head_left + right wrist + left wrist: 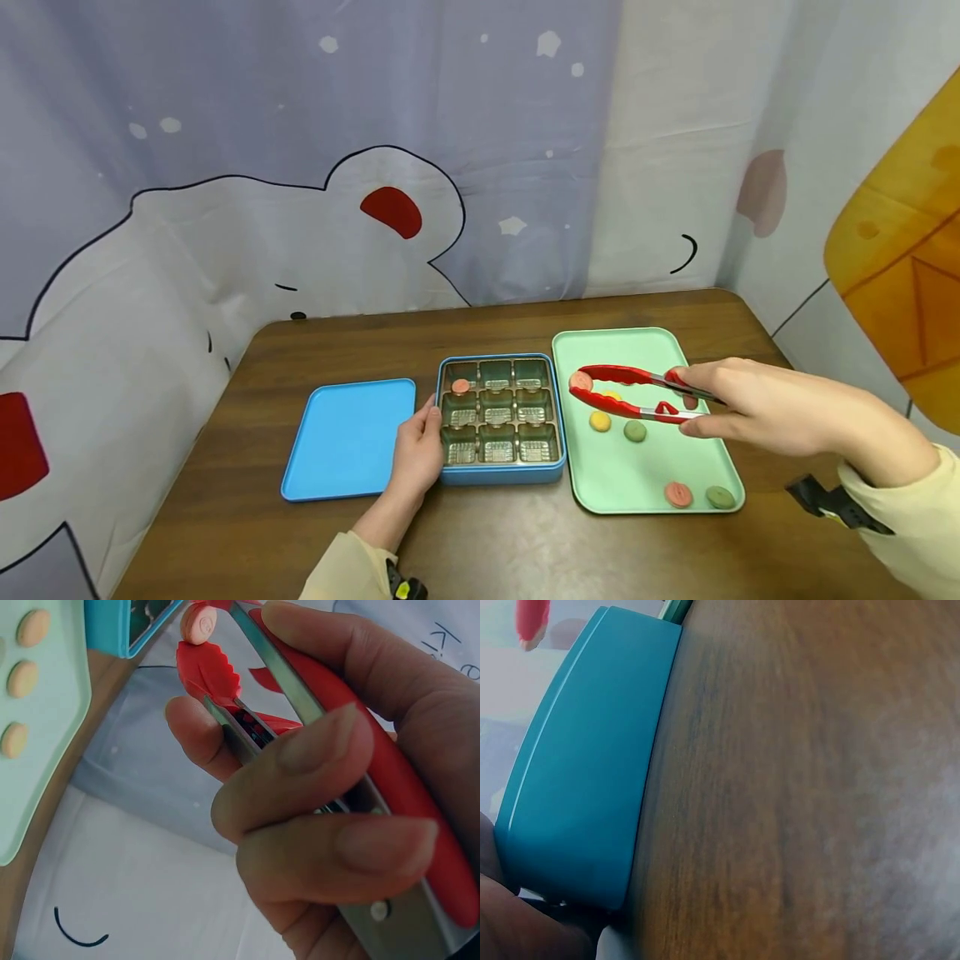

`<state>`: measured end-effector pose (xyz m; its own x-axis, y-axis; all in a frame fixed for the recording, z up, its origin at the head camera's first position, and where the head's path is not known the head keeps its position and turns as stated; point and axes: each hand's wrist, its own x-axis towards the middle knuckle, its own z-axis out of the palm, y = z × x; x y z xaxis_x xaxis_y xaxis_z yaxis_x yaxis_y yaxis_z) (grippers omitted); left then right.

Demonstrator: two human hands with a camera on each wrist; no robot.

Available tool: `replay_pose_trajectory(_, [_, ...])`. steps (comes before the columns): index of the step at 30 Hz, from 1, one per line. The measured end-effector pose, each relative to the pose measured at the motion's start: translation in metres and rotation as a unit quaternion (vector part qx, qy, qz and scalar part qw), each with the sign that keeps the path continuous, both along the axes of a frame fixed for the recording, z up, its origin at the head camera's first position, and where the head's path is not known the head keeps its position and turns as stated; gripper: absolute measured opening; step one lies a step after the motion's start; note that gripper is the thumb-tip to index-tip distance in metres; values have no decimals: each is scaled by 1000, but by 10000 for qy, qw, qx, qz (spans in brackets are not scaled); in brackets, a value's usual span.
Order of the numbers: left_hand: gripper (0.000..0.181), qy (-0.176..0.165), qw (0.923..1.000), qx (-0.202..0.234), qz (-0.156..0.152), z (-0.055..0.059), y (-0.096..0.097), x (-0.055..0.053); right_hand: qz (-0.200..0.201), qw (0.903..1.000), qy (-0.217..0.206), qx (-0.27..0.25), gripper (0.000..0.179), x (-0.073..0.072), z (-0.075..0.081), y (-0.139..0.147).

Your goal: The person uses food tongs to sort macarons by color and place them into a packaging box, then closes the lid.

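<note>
My right hand [795, 408] grips red-tipped metal tongs [611, 406] above the green tray. Between the tong tips is a round pink cookie [581, 381]; the right wrist view shows a stamped pattern on this cookie [198, 624]. At the middle stands a blue box [502, 476] with a gold insert of several square compartments. One pink cookie [460, 387] lies in its back left compartment. My left hand [418, 450] holds the box by its left side, thumb at the rim. In the left wrist view, fingers [517, 922] press at the corner of the box wall [592, 757].
On the green tray [630, 487] lie several cookies, among them a yellow one [600, 421], a green one [635, 431] and a pink one [678, 495]. A flat blue tray or lid [348, 442] lies left of the box. A printed curtain [510, 125] hangs behind the wooden table [225, 517].
</note>
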<state>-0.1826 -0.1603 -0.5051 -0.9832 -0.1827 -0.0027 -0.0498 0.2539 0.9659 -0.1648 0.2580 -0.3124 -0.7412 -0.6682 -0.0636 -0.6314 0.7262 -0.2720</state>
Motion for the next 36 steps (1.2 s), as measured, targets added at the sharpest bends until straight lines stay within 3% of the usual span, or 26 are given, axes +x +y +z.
replay_pose_trajectory(3, [42, 7, 10000, 19, 12, 0, 0, 0, 100, 9999, -24, -38, 45, -5, 2, -10])
replay_pose_trajectory(11, [43, -35, 10000, 82, 17, 0, -1, 2, 455, 9968, -497, -419, 20, -23, -1, -46])
replay_pose_trajectory(26, [43, -23, 10000, 51, 29, 2, -1, 2, 1093, 9917, -483, -484, 18, -60, -21, -116])
replay_pose_trajectory(36, [43, 28, 10000, 79, -10, 0, 0, 1, 1224, 9897, -677, -304, 20, -71, -34, -142])
